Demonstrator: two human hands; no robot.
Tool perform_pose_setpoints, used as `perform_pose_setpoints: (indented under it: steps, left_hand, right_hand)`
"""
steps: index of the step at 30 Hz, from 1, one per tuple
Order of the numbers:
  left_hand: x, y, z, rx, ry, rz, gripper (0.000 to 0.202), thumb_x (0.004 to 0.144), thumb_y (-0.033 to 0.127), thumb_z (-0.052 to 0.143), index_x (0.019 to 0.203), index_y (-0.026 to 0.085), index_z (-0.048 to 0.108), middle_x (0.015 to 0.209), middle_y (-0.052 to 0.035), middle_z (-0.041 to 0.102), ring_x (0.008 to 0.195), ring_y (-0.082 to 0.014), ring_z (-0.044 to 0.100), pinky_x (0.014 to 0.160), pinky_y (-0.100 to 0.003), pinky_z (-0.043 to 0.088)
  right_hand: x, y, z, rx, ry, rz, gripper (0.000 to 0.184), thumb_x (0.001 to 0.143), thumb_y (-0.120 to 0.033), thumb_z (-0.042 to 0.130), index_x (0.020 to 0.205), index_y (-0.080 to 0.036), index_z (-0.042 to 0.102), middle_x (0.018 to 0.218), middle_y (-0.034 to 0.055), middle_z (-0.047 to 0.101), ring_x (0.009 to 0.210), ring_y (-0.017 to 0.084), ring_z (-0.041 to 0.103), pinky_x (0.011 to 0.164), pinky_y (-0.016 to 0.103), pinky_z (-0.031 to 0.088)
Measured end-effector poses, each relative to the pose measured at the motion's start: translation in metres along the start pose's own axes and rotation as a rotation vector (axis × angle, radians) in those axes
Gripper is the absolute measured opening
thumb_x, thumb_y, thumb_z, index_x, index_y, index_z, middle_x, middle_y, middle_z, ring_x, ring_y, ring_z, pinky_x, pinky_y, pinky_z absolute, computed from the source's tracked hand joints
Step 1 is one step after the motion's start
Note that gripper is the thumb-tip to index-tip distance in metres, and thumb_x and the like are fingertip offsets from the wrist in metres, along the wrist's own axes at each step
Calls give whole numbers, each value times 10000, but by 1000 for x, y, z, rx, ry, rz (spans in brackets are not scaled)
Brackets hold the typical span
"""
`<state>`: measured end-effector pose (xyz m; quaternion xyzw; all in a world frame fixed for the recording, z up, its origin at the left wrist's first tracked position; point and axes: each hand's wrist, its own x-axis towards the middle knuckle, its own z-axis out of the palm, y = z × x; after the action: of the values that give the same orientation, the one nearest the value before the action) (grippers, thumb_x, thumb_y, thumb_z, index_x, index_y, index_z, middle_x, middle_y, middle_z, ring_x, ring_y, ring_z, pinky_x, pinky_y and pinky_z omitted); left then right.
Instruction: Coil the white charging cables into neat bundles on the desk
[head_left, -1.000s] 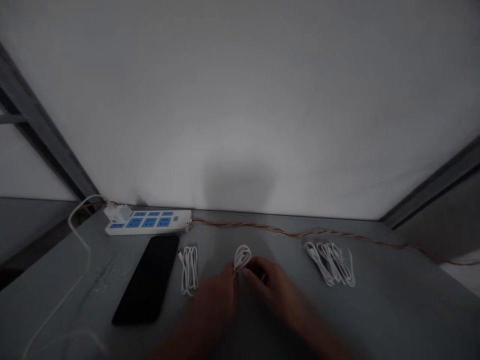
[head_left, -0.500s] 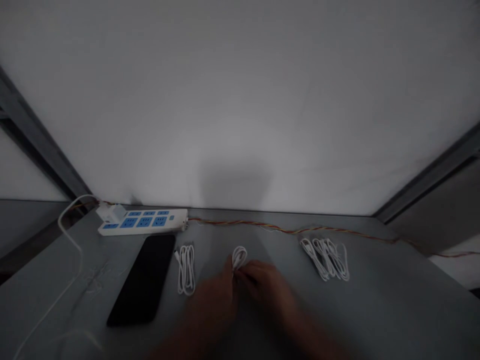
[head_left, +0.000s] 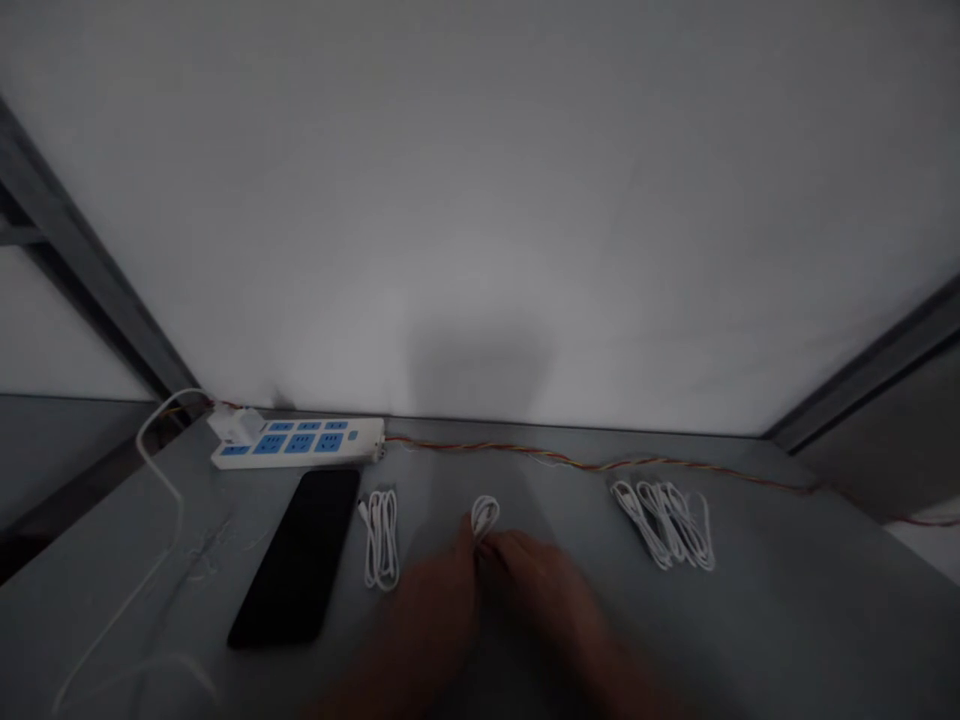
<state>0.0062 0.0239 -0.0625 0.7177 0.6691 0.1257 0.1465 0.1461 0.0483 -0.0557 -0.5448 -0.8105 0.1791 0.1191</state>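
Between my hands, over the middle of the grey table, is a coiled white cable [head_left: 485, 514] with its loop pointing away from me. My left hand [head_left: 442, 590] is closed around the lower part of the coil, thumb side uppermost. Close against it, my right hand [head_left: 536, 580] has its fingers pinched together at the coil's lower end; what exactly they grip is hidden. Another folded white cable [head_left: 381, 540] lies left of my left hand. Off to the right rest several bundled white cables [head_left: 666, 525] side by side.
A black phone-like slab [head_left: 300, 560] lies flat at the left. Behind it, a white power strip [head_left: 300, 442] with blue sockets holds a white plug [head_left: 240, 426]. Its twisted red-yellow wire [head_left: 585, 465] runs along the white back wall [head_left: 480, 250]. A loose white cord [head_left: 161, 480] trails down the left side.
The whole scene has shifted slightly rightward in view as the camera turned. Both hands stay together at the coiled cable, with only slight finger movement.
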Motion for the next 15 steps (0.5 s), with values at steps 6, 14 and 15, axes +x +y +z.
perform_pose_setpoints:
  steps: [6,14,15]
  left_hand:
    - [0,2,-6,-19,-106,29,482,941,113,339,1395,131,497,890,-133,779,737,-270,746,597,-284,515]
    - [-1,-6,0,-255,-13,124,519,940,171,285,1439,125,424,1072,-140,748,900,-295,733,768,-368,551]
    - [-1,-7,1,-273,-9,136,515,941,174,281,1431,126,434,1094,-145,741,922,-293,728,791,-374,549]
  right_hand:
    - [-3,-5,-4,162,59,28,272,938,-223,488,942,-230,760,936,66,783,843,253,731,703,294,512]
    - [-1,1,7,566,274,-28,235,843,-160,601,1028,-233,726,941,52,768,827,213,722,752,308,549]
    - [0,2,7,545,282,-75,253,841,-141,597,1037,-235,726,964,58,761,846,213,717,769,314,549]
